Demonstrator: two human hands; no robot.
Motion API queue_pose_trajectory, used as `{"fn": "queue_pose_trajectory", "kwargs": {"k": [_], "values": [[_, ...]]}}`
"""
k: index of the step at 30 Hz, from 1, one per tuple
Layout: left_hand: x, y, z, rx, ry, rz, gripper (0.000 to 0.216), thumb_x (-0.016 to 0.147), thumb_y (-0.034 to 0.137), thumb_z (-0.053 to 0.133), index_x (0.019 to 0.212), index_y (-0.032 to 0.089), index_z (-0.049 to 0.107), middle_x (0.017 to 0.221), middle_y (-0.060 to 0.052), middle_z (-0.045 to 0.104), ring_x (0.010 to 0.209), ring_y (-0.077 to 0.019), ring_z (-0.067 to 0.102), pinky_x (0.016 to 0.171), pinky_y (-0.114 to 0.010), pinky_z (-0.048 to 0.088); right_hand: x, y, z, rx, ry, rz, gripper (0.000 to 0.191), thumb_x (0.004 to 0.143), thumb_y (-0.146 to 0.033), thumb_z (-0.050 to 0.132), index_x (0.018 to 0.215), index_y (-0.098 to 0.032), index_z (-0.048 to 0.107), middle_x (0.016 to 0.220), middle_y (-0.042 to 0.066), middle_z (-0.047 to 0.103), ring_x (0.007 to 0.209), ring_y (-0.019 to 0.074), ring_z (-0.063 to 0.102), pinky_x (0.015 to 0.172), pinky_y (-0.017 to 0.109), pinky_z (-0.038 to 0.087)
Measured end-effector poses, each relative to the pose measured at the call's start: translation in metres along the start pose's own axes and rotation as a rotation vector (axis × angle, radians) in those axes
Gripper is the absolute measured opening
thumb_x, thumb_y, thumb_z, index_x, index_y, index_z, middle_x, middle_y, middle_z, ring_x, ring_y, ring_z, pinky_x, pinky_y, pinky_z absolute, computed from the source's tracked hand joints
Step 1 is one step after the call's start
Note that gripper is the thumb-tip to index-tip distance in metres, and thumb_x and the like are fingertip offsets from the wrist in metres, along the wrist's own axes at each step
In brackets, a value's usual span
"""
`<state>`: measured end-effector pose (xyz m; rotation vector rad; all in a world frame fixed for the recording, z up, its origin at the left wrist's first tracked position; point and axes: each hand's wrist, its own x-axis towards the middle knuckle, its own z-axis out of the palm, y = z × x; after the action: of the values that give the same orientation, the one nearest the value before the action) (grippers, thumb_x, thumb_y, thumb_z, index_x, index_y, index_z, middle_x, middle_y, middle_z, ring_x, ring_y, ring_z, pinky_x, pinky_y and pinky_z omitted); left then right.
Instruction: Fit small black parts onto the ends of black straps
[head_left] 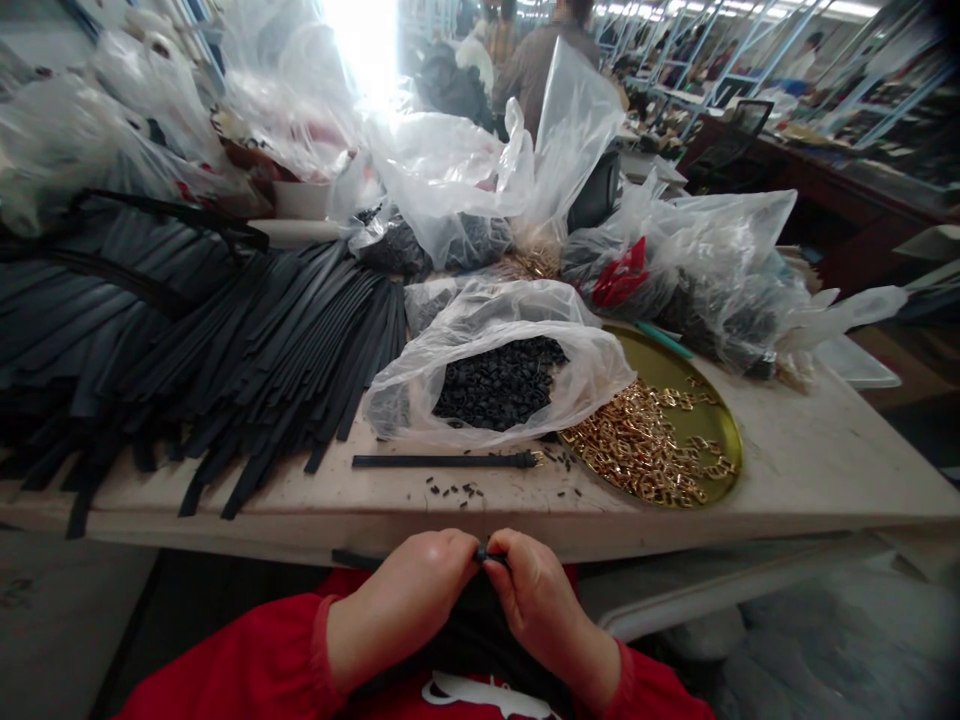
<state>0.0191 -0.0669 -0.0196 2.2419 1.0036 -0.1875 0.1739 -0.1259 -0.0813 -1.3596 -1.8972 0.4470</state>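
The fingers (pixel 502 543) of both hands are closed in a tight pinch at the bottom centre of the frame, fingertips nearly meeting over a black strap (pixel 493 556). In the head view, the left hand (pixel 427 565) curls over the strap, covering most of it; a dark length shows again to the left, along the table edge. The right hand (pixel 531 575) grips the small dark end between thumb and forefinger. Whether a loop or buckle sits there is too small to tell.

Just beyond the hands, at mid-frame, a finished-looking strap (pixel 435 461) lies flat on the pale table (pixel 810 450), gold metal at its right tip. Small black bits (pixel 454 490) are scattered below it. Above it, an open plastic bag (pixel 397 405) holds many small black pieces (pixel 495 385). To the right of centre, touching the bag, a round gold tray (pixel 724 430) carries a heap of gold buckles (pixel 637 440). Black strips (pixel 300 350) fan out across the left side, some overhanging the edge.
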Motion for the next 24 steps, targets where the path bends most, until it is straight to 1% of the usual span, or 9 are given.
{"fn": "queue_pose_trajectory", "kwargs": {"k": [5,7,9,12,15,17,19,21,24], "values": [[-0.001,-0.005,-0.013,0.141,-0.005,-0.024,0.025,0.088,0.028,0.038,0.084,0.014,0.059,0.081,-0.008,0.064,0.073,-0.0217,0.060,0.065,-0.029,0.043,0.005,0.003,-0.005,0.117,-0.027,0.114,0.014,0.089,-0.026,0.035,0.091,-0.018,0.045,0.070,0.001,0.057,0.061,0.0121,0.055,0.055,0.023,0.041],[0.002,-0.010,-0.023,0.223,0.096,-0.039,0.024,0.085,0.034,0.044,0.085,0.015,0.059,0.081,-0.008,0.063,0.074,-0.0232,0.059,0.064,-0.030,0.043,0.015,0.010,-0.013,0.047,0.000,0.187,0.018,0.089,-0.029,0.033,0.093,-0.017,0.046,0.069,0.001,0.058,0.060,0.0128,0.055,0.054,0.023,0.040],[0.006,-0.017,-0.031,0.279,0.244,-0.048,0.020,0.083,0.032,0.049,0.088,0.016,0.058,0.084,-0.008,0.062,0.078,-0.0233,0.058,0.067,-0.031,0.043,0.028,0.020,-0.020,-0.149,0.059,0.220,0.021,0.089,-0.032,0.035,0.090,-0.017,0.049,0.071,0.003,0.059,0.063,0.0155,0.056,0.056,0.026,0.040],[0.007,-0.029,-0.039,0.316,0.417,-0.003,0.013,0.082,0.024,0.051,0.091,0.017,0.058,0.090,-0.006,0.060,0.087,-0.0214,0.055,0.076,-0.031,0.041,0.043,0.035,-0.022,-0.468,0.118,0.158,0.025,0.087,-0.036,0.038,0.086,-0.017,0.054,0.080,0.007,0.058,0.071,0.0190,0.055,0.063,0.031,0.042],[-0.006,-0.046,-0.055,0.344,0.550,-0.016,0.016,0.086,0.027,0.044,0.084,0.018,0.057,0.086,-0.005,0.058,0.085,-0.0189,0.053,0.076,-0.030,0.040,0.046,0.042,-0.017,-0.586,0.242,0.058,0.034,0.087,-0.042,0.035,0.092,-0.014,0.054,0.092,0.011,0.056,0.082,0.0205,0.055,0.070,0.032,0.044],[-0.019,-0.062,-0.075,0.390,0.653,-0.144,0.025,0.090,0.027,0.034,0.082,0.017,0.055,0.084,-0.005,0.057,0.082,-0.0176,0.053,0.075,-0.029,0.039,0.045,0.040,-0.014,-0.599,0.311,-0.009,0.040,0.087,-0.047,0.032,0.097,-0.013,0.052,0.097,0.011,0.056,0.085,0.0208,0.054,0.071,0.033,0.046],[-0.029,-0.080,-0.099,0.462,0.701,-0.330,0.029,0.091,0.025,0.028,0.086,0.015,0.054,0.086,-0.007,0.056,0.083,-0.0181,0.054,0.076,-0.030,0.040,0.046,0.034,-0.010,-0.587,0.343,-0.070,0.040,0.087,-0.047,0.032,0.097,-0.013,0.052,0.098,0.010,0.056,0.085,0.0204,0.055,0.071,0.032,0.046],[-0.031,-0.098,-0.120,0.515,0.674,-0.467,0.026,0.089,0.023,0.031,0.086,0.014,0.055,0.087,-0.010,0.057,0.083,-0.0207,0.056,0.073,-0.031,0.042,0.051,0.026,-0.008,-0.550,0.349,-0.107,0.035,0.088,-0.044,0.034,0.098,-0.014,0.051,0.098,0.010,0.056,0.087,0.0200,0.055,0.072,0.032,0.046],[-0.019,-0.113,-0.136,0.506,0.605,-0.542,0.017,0.083,0.021,0.043,0.085,0.010,0.056,0.088,-0.015,0.058,0.080,-0.0256,0.060,0.065,-0.032,0.045,0.062,0.017,-0.005,-0.499,0.344,-0.144,0.029,0.088,-0.039,0.037,0.099,-0.016,0.051,0.099,0.009,0.057,0.089,0.0192,0.055,0.075,0.032,0.046]]}}
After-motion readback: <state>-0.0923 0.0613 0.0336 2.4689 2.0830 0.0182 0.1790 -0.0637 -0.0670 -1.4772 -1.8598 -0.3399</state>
